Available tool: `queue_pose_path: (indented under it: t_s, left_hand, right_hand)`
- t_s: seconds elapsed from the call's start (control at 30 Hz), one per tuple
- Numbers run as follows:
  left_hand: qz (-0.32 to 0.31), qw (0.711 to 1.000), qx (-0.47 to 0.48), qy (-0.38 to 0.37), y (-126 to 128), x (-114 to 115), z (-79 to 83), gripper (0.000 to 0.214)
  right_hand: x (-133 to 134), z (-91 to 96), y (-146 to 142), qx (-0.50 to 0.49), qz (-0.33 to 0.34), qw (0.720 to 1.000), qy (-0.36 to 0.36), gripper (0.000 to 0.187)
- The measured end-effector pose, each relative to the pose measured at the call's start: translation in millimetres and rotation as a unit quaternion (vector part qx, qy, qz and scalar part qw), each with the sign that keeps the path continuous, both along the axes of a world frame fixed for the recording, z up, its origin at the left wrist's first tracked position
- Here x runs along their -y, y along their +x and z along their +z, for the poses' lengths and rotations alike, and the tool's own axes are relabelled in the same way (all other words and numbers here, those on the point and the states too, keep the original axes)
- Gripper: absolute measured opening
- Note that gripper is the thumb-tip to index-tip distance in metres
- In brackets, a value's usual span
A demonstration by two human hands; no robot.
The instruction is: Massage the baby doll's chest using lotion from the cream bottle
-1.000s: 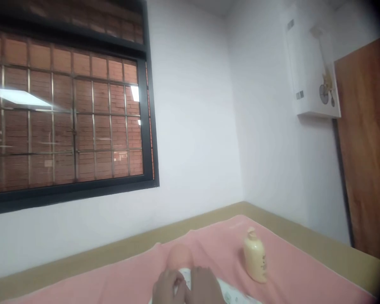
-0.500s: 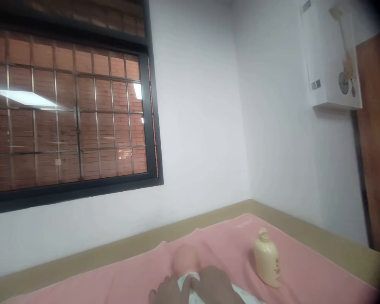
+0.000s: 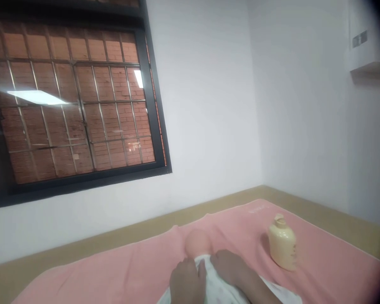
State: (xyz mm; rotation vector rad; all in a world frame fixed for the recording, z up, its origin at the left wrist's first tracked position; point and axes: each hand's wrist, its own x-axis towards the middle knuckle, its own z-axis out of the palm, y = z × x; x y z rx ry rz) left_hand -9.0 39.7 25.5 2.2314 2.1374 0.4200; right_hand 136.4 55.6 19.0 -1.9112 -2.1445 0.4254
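Note:
A smooth, round, skin-coloured head, like that of a baby doll, lies on the pink towel. White patterned cloth covers what is below it and spreads out to both sides. My left hand is closed on the cloth's upper edge at the left of the neck, its thumb showing on the white. On the other side, my right hand has its fingers curled over the cloth near the same edge. Both sets of fingertips are partly hidden. The doll's body is out of sight under the cloth.
A cream pump bottle stands on the towel to the right of my right hand. The towel lies on a tan surface against white walls. A dark-framed window with bars is at the upper left.
The view has shifted, so the towel, bottle and head sit higher and further right. My hands have moved apart at the neck, and more of the white cloth shows between them.

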Motion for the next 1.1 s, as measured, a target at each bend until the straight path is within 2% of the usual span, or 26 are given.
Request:
queue_pose_path:
  t_s: [0.1,0.2,0.43,0.67,0.77,0.93,1.1]
  left_hand:
    - [-0.01,0.997,0.056,-0.056,-7.5,-5.8,1.3,0.057]
    - [0.0,0.996,0.063,-0.058,-8.5,-6.7,2.1,0.057]
    - [-0.017,0.999,-0.004,0.047,5.0,-2.0,-9.2,0.047]
    - [0.009,0.998,0.044,-0.044,-5.3,-8.5,-4.2,0.054]
    - [-0.004,0.999,0.031,-0.021,-1.8,-6.2,-5.6,0.057]
    - [-0.04,0.999,-0.006,0.036,3.2,-3.6,-7.9,0.05]
    - [-0.012,0.998,0.039,-0.052,-6.5,-7.6,-3.4,0.055]
  right_hand:
    - [4.1,-3.1,-22.1,0.059,0.006,0.995,0.076,0.023]
    - [5.1,-4.7,-34.7,0.098,0.034,0.988,0.116,0.019]
    - [1.1,-4.8,-6.7,-0.012,-0.006,0.998,0.061,0.028]
    - [5.3,-9.6,-28.4,-0.025,-0.004,0.996,0.08,0.028]
    - [0.0,-7.7,-19.6,-0.015,0.0,0.997,0.071,0.024]
    - [-2.4,1.7,-4.5,0.005,-0.003,1.0,0.007,0.019]
    - [7.6,-4.5,-27.1,0.012,-0.006,0.997,0.077,0.019]
